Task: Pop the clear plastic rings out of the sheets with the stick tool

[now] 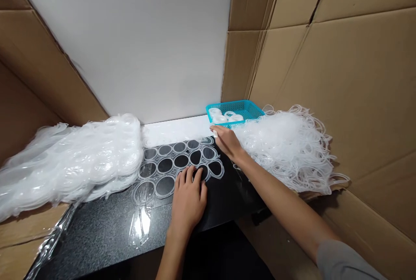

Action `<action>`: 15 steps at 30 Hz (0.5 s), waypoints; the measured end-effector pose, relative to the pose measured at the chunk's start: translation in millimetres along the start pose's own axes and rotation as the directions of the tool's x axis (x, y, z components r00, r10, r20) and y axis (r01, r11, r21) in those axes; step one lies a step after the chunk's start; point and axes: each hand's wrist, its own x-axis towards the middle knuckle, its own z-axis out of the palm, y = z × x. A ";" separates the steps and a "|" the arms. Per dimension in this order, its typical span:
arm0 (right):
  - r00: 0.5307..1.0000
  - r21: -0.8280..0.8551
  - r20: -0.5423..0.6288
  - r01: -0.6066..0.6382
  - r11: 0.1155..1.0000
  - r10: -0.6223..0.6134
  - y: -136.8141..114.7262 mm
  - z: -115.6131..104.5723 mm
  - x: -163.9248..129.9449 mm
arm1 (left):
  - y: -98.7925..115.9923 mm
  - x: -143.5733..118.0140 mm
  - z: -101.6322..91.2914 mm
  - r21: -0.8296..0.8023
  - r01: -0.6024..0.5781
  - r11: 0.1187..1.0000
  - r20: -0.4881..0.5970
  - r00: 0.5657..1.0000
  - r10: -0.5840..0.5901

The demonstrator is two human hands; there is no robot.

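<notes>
Under the left hand (188, 200), fingers loosely spread, the ring sheet (173, 163) is pressed on the surface (107, 228); judged light, floppy, slippery, best gripped at its rim. Beyond, the right hand's (229, 141) fingers are curled; grip cannot be told.

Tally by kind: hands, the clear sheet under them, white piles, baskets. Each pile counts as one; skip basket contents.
Hands (left hand, right hand): 2
Clear sheet with round outlines: 1
White piles (left pile, right pile): 2
Teal basket: 1
Total: 6
</notes>
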 end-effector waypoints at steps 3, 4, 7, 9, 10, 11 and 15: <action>0.994 0.124 0.110 0.005 0.992 -0.019 0.4 -12.8 -3.8 | -1.9 -0.3 -2.1 -0.047 -0.007 0.999 -0.021 1.000 0.006; 0.983 0.181 0.177 0.019 0.983 -0.051 -0.4 -15.7 -6.9 | -1.2 0.2 -3.2 -0.062 -0.012 0.998 -0.031 0.999 0.010; 0.945 0.322 0.314 -0.014 0.947 -0.093 -2.1 -17.3 -19.7 | 8.1 4.9 -4.8 -0.085 -0.060 0.995 -0.042 0.998 0.056; 0.949 0.399 0.313 -0.104 0.911 -0.029 -0.9 -13.0 -28.4 | 20.3 10.5 -1.9 -0.080 -0.087 0.993 -0.012 0.996 0.086; 0.954 0.441 0.299 -0.154 0.884 0.016 0.7 -10.3 -32.0 | 27.3 13.6 1.0 -0.072 -0.085 0.994 0.014 0.996 0.087; 0.955 0.485 0.291 -0.199 0.852 0.058 2.6 -7.7 -34.9 | 34.0 16.3 4.5 -0.058 -0.073 0.996 0.041 0.996 0.076; 0.937 0.580 0.328 -0.304 0.756 0.125 8.9 -3.7 -39.9 | 51.0 20.7 18.4 0.023 0.000 1.000 0.082 0.997 -0.002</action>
